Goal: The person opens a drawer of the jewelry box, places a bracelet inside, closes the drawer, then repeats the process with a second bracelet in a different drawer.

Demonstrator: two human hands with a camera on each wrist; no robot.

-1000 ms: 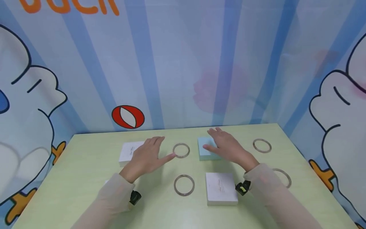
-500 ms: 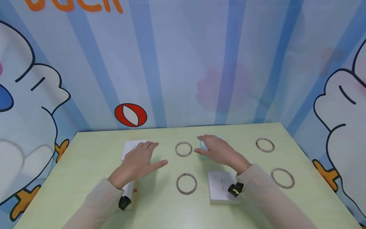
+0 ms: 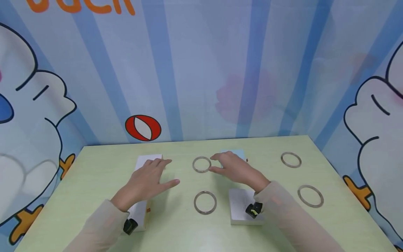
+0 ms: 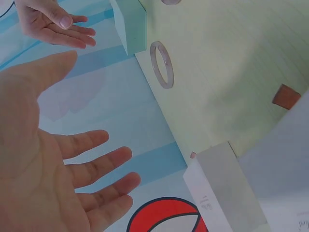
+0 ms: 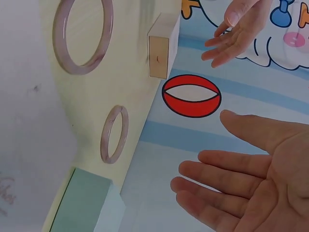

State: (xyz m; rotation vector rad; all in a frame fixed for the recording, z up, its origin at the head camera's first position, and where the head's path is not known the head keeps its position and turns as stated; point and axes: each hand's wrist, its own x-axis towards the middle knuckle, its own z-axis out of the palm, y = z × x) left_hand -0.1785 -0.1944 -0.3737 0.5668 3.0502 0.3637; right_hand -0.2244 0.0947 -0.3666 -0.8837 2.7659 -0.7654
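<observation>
Thumb parted from nearly straight fingers, nothing held: right grip, poised in the air over the table, beside the far middle ring and partly hiding the pale blue box. Fingertips in line with the ring's right rim from the head, yet apart from it in the right wrist view; no telling the exact height.

Thumb spread wide, fingers relaxed, likewise holding nothing: left grip, above the table's left side, in front of the far-left white box and the near-left white box.

Flat on the table toward the far edge, about midway between left and right edges: the far middle ring. Nearer the viewer, well apart from it: the near middle ring. Toward the right edge: the far right ring and the near right ring.

Step in hand, judging by the pose: lining up with the far middle ring, no contact yet. Called for next, presumably: lowering the right grip to the tabletop, then pinching the thin band from its right side without nudging the pale blue box.
</observation>
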